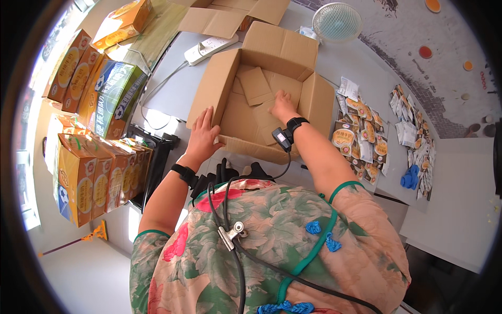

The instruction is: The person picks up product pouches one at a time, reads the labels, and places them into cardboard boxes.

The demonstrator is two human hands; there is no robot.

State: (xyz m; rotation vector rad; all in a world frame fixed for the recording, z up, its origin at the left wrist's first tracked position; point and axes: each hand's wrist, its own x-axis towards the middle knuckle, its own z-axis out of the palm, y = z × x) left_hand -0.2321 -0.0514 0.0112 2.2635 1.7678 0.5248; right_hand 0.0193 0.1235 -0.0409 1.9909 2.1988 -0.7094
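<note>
An open cardboard box [231,129] stands before me, its flaps spread outwards. My left hand [200,135] grips its near left corner, with the fingers against the left flap and the thumb by the front rim. Inside the box, my right hand [283,105] reaches down to the bottom with bent fingers. Those fingers touch a loose cardboard piece [266,119]; whether they pinch it is hidden. Another cardboard piece [255,86] lies at an angle farther back on the box's floor.
Left of the box are a white power strip [211,49] with a cable and stacked orange cartons [94,176]. A small fan [337,22] stands behind. On the right lie many printed sachets [361,135] and a blue cloth-like item [410,177]. Another open box [213,21] is at the back.
</note>
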